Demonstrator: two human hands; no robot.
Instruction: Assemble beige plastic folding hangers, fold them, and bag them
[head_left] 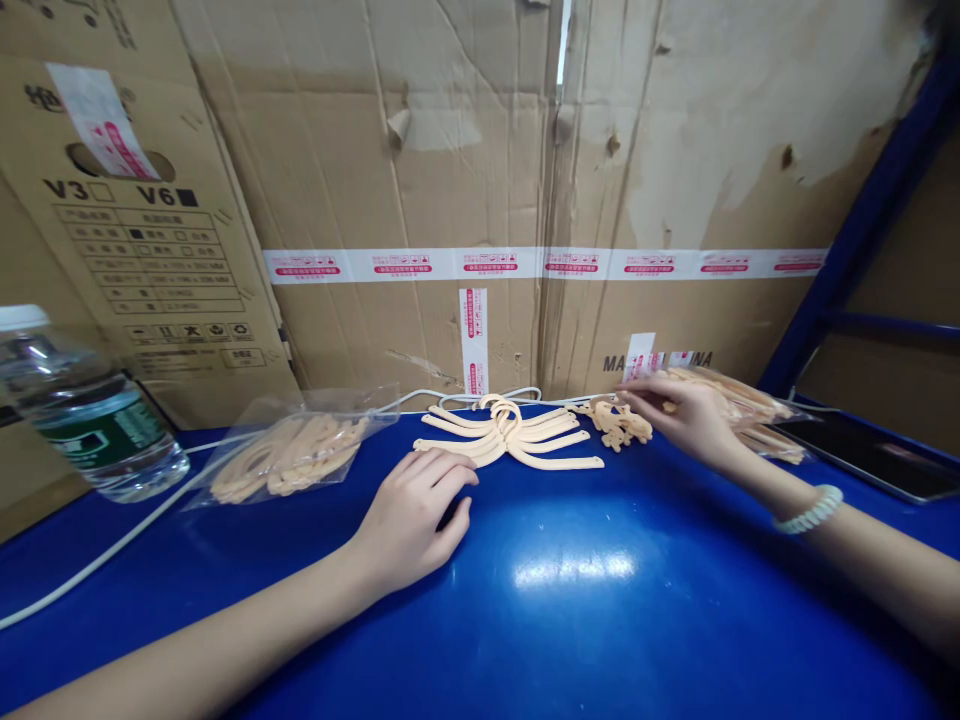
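On the blue table, several cream-coloured hanger arms (pixel 555 462) lie fanned out to both sides, with their curved hooks (pixel 501 410) gathered in the middle. My left hand (pixel 416 515) rests at the near left ends of these arms, palm down, its fingers loosely bent and the thumb apart. To the right is a small pile of cream connector-like pieces (pixel 619 425). Just above and behind that pile is my right hand (pixel 690 415), its fingertips drawn together and pointing left. Whatever is between those fingertips is too small to make out.
A clear bag of cream parts (pixel 300 450) lies at left, beside a water bottle (pixel 97 410). More bagged parts (pixel 742 395) and a dark phone (pixel 877 455) are at right. A white cable (pixel 142 530) crosses the left side. Cardboard boxes (pixel 405 180) wall off the back.
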